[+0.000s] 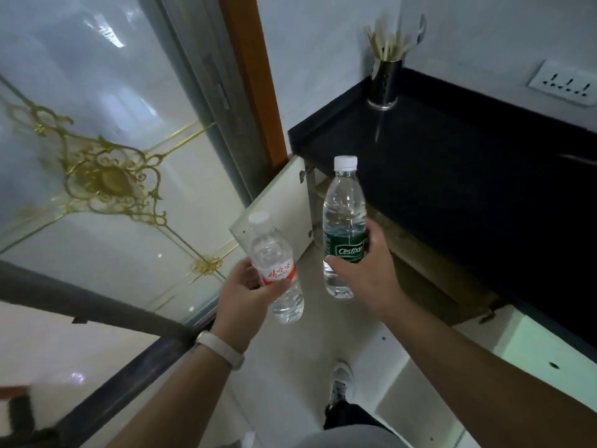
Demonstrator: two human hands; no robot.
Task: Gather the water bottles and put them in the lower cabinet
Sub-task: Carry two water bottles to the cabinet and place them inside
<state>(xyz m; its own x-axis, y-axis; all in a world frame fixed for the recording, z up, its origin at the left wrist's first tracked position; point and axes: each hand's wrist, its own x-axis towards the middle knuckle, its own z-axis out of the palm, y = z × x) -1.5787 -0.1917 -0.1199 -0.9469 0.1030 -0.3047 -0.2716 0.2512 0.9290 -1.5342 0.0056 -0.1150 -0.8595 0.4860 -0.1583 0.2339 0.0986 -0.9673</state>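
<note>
I am standing on a pale floor (pixel 290 350) in a kitchen corner, with a frosted glass door (pixel 106 176) filling the left of the frame. Just left of centre, my left hand (pixel 240 294) is gripping the red bottle (pixel 277 273) round its label, tilted. Behind it the cabinet door (pixel 284 202) is hanging open. At centre, my right hand (pixel 365 273) is wrapping the green bottle (pixel 344 205) at its label, upright, before the open cabinet (pixel 420 270) under the black counter (pixel 468 176) on the right. Both bottles look nearly full, so I am expecting some weight, thin walls giving under a squeeze, and slick plastic. The label band seems the surest hold. Both are clear and ribbed, with white caps.
</note>
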